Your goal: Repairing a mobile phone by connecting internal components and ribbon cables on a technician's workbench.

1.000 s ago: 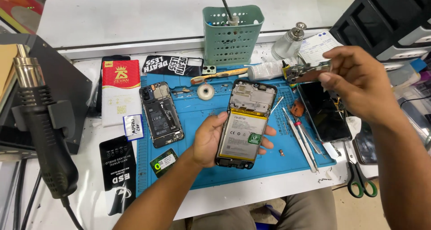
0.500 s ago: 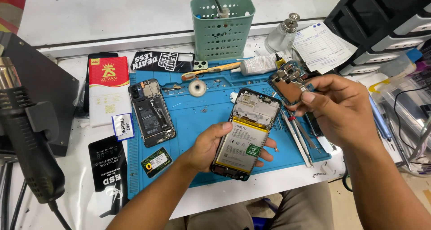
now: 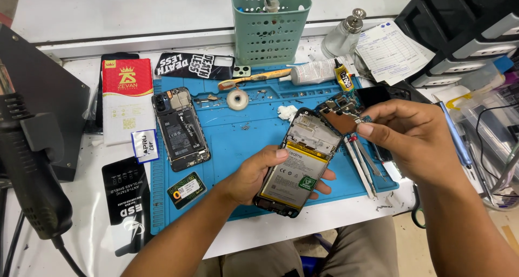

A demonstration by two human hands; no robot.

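My left hand [image 3: 254, 174] grips an opened phone [image 3: 300, 161] with its back cover off, battery and inner frame showing, tilted above the blue work mat [image 3: 232, 147]. My right hand [image 3: 411, 142] pinches a small circuit board [image 3: 340, 115] with a brown patch just beside the phone's top right corner. Tweezers and thin metal tools [image 3: 362, 158] lie on the mat under my right hand.
A second opened phone [image 3: 181, 128] lies on the mat's left. A green perforated basket [image 3: 270, 25], glass dispenser bottle [image 3: 343, 36], glue tubes [image 3: 319, 71], tape roll [image 3: 237, 99], red and white packet [image 3: 127, 98] and black heat gun [image 3: 32, 169] surround the mat. Black drawers [image 3: 465, 34] stand right.
My right hand has brought the small board from the far right of the bench down and left to the phone's top corner. The left hand keeps holding the phone.
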